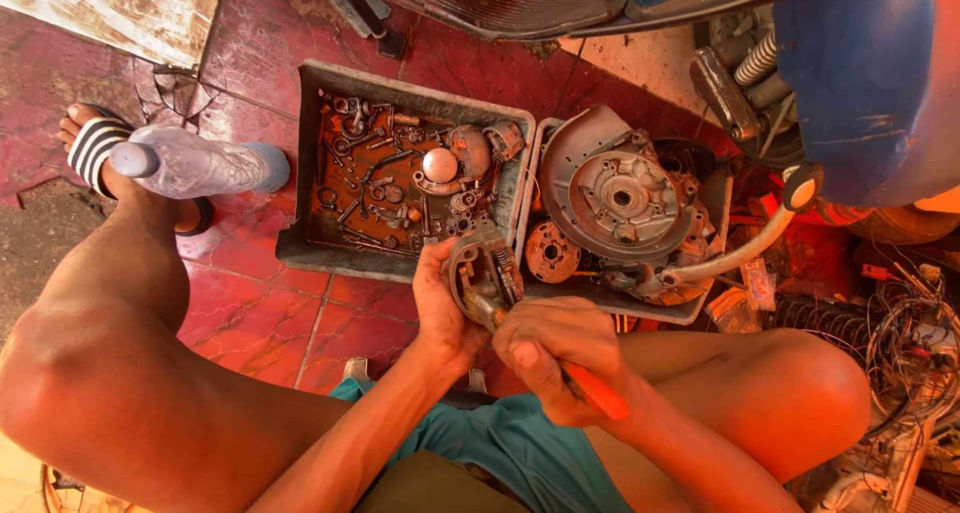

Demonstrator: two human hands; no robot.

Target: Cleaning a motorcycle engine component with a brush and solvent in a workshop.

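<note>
seated on a red tiled floor (330, 313), knees spread, looking straight down. left hand (440, 308) clasped around a pair of brake shoes (482, 268) with a spring, held up just in front of the near edge of the parts tray (310, 163). right hand (560, 358) clenched on a screwdriver (590, 388) with an orange handle, its metal tip pressed against the lower rim of the brake shoes, handle pointing back toward the lap.

parts tray: grey, rectangular, rusty inside, filled with bolts, nuts, springs and a small round metal cap (440, 165). right of the parts tray and touching it, a second tray (690, 308) carrying an engine casing (615, 193) with a round hub, a rusty round clutch plate (551, 253) at its near left corner, and a curved pale tube (735, 253). left of the parts tray, just beside its wall, a clear plastic bottle (195, 165) lying on its side against a foot in a striped sandal (95, 151). far right of the parts tray, a blue scooter body (860, 83) with a coiled spring shock (757, 61), and a tangle of wires (915, 348) on the floor.
</note>
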